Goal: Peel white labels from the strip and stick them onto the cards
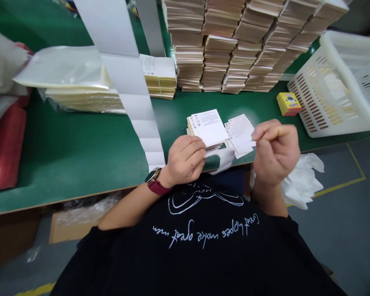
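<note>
Left hand grips stack of white printed leaflets on green work bench. Right hand pinches narrow, looks empty, beside loose white cards. We should square edges, grip light.

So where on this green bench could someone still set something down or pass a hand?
A wide green patch of the bench top lies left of the long white paper strip, in front of the plastic-wrapped stacks. A narrower band runs between the tall card stacks and the loose leaflets. Crowded along the back and around the left hand and right hand.
</note>
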### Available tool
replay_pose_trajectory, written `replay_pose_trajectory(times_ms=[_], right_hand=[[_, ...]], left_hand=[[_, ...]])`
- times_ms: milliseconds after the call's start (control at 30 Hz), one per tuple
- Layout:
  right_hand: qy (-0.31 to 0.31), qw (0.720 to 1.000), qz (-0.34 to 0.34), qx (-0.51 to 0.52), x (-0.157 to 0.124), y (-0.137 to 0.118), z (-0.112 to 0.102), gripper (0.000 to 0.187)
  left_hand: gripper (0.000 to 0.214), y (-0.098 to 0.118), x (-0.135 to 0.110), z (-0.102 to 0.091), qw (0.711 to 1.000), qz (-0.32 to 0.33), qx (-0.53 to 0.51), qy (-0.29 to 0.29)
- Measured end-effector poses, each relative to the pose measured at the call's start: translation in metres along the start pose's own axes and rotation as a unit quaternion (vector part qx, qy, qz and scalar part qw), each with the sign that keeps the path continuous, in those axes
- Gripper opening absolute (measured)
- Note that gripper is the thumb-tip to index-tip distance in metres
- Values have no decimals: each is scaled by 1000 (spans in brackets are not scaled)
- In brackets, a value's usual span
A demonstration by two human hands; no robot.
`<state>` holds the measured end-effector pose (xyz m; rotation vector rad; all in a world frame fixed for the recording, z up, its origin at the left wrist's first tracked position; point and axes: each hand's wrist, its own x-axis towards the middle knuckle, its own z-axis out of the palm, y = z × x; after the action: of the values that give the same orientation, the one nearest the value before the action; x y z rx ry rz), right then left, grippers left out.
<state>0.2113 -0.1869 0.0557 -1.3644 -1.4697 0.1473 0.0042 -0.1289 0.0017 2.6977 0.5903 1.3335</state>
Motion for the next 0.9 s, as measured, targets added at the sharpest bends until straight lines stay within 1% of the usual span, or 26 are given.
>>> replay_pose_trajectory(times_ms=[67,133,200,267,333,433,567,633,700,767,800,833,867,900], right_hand=[[-7,997,70,30,13,14,5,19],[-61,987,129,69,27,27,15,22],[-128,968,183,112,38,35,27,23],[-170,948,220,152,44,37,38,22],[-188,936,238,180,48,36,45,20],[-200,931,245,180,51,34,50,14],[-209,943,227,126,50,31,53,10],[-208,957,191,67,48,26,54,9],[-213,968,130,-28,45,19,54,7],[-206,965,78,-140,44,13,53,2],[-201,960,68,-186,44,12,52,6],[-199,954,71,-215,44,12,51,12],[-204,949,88,-222,44,13,50,18],[-213,948,114,-208,45,15,50,23]], left_hand=[[13,0,-3,2,1000,16,6,3],[15,1,-4,5,1000,27,10,3],[16,1,-5,7,999,31,15,0],[15,1,-5,8,999,32,19,2],[14,1,-5,8,999,32,18,4],[14,1,-7,7,1000,28,8,-6],[14,3,-7,5,999,10,6,-32],[13,4,-6,5,999,8,13,-39],[12,4,-5,5,999,10,23,-41],[11,4,-4,4,999,14,33,-41],[11,4,-4,4,998,14,37,-40],[10,4,-4,4,998,14,39,-38],[10,4,-4,4,998,15,42,-36],[10,4,-3,4,998,15,45,-34]])
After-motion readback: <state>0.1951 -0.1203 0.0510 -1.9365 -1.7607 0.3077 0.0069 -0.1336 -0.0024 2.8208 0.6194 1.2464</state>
